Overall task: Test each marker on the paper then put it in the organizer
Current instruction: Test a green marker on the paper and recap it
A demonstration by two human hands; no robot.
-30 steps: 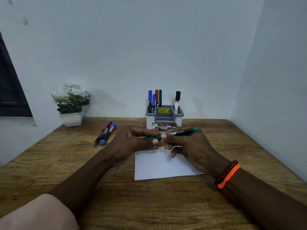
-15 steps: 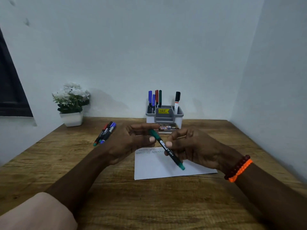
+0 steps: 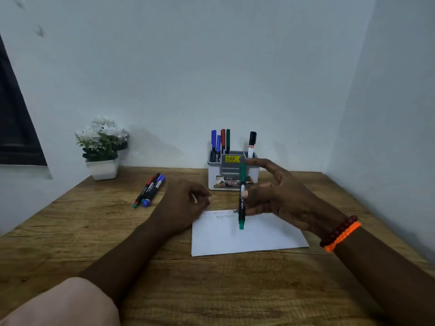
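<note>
Since the earlier frame the green marker [image 3: 241, 196] has swung from a slant to near upright, capped end up, above the paper [image 3: 247, 236] and in front of the organizer [image 3: 233, 171]; the left hand [image 3: 186, 203] has let go and drawn back, fingers loosely curled on nothing; the right hand [image 3: 280, 196] pinches the barrel mid-length between thumb and fingertips, other fingers spread. Light, stiff and smooth, it probably wants a mid-barrel grip; the right wrist hovers over the paper's right side.
</note>
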